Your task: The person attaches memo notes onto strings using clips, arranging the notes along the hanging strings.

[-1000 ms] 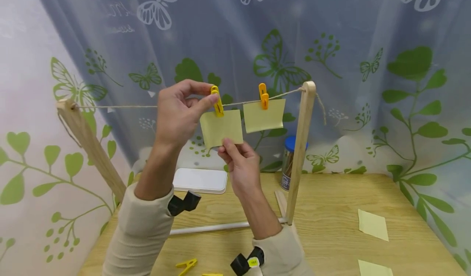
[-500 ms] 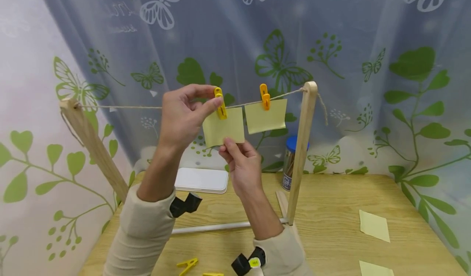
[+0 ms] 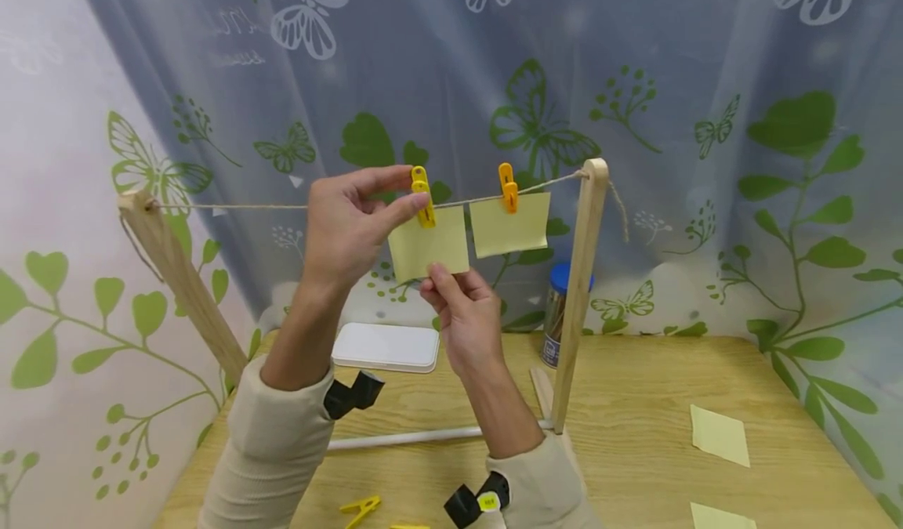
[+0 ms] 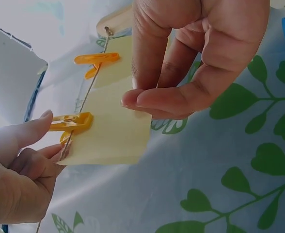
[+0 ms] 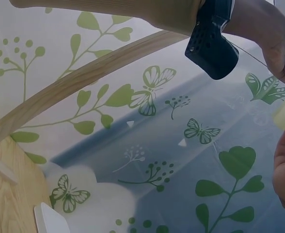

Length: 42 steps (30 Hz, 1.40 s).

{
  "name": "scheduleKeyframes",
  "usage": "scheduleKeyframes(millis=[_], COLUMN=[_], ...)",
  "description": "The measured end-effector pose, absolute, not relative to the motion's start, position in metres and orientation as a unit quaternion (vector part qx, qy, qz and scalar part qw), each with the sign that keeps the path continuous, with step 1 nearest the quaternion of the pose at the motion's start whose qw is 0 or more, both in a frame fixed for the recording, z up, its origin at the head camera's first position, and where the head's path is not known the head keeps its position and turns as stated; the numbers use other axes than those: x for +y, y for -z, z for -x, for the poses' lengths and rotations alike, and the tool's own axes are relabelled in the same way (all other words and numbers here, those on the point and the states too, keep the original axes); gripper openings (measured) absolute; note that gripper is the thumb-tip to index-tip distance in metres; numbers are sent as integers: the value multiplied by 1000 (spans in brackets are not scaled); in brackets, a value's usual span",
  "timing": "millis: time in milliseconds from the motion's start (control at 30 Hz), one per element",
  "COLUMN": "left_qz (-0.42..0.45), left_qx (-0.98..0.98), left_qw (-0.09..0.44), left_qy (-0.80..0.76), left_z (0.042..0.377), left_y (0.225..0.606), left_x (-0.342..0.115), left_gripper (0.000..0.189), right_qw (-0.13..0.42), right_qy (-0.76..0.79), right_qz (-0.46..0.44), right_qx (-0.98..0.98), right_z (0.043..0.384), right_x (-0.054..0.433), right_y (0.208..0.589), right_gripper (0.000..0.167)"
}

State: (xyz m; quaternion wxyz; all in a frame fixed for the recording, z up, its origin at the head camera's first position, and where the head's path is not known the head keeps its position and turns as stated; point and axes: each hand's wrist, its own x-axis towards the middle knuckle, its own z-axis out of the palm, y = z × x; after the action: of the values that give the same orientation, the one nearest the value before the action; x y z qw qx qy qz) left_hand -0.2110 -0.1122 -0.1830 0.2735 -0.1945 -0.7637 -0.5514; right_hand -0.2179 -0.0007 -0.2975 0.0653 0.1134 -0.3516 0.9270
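A pale yellow sticky note (image 3: 429, 247) hangs at the twine (image 3: 233, 206), with a yellow clothespin (image 3: 425, 211) over its top edge. My left hand (image 3: 346, 227) holds that clothespin between thumb and index finger; in the left wrist view the clothespin (image 4: 77, 122) straddles the twine and the note. Thumb and fingers of my right hand (image 3: 467, 321) pinch the note's lower edge. Beside it, a second sticky note (image 3: 511, 227) hangs from the twine under an orange clothespin (image 3: 509, 188). The right wrist view shows only part of the hands and note at its right edge.
Wooden posts (image 3: 580, 302) carry the twine at both ends, joined low by a white bar (image 3: 409, 438). Behind stand a white flat case (image 3: 385, 347) and a blue-lidded jar (image 3: 556, 317). Loose notes (image 3: 719, 435) lie at right, a yellow clothespin (image 3: 361, 507) in front.
The left hand, clothespin and note shift slightly right in the head view, partly as the whole view shifts. Both hands keep their holds.
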Motion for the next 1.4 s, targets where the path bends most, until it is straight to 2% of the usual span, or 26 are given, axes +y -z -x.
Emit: scheduleKeyframes(millis=[233, 633, 800, 933, 1033, 1167, 1267, 1400], left_qz=[186, 211, 224, 264, 296, 315, 295, 254], left_qx=[-770, -725, -687, -627, -595, -625, -701, -787], left_qw=[272, 305, 334, 371, 384, 355, 309, 252], left_qy=[546, 580, 605, 632, 641, 620, 571, 503], left_z=[210, 208, 201, 189, 177, 168, 166, 169], left_y=[183, 187, 193, 206, 223, 255, 285, 328], left_x=[-110, -116, -122, -126, -132, -145, -158, -174], left_gripper=[31, 34, 33, 27, 22, 24, 27, 27], right_qw=[55, 46, 50, 35, 12, 21, 48, 57], right_qy=[-920, -909, -880, -834, -789, -723, -683, -618], right_qz=[-114, -124, -113, -116, -141, -230, -283, -269], right_qx=[-370, -396, -459, -537, -597, -651, -672, -737], right_z=[217, 216, 213, 203, 191, 175, 166, 162], right_x=[2, 14, 21, 35, 52, 84, 113, 153], right_y=[299, 307, 319, 331, 338, 346, 353, 365], right_gripper=[27, 28, 18, 34, 38, 39, 36, 33])
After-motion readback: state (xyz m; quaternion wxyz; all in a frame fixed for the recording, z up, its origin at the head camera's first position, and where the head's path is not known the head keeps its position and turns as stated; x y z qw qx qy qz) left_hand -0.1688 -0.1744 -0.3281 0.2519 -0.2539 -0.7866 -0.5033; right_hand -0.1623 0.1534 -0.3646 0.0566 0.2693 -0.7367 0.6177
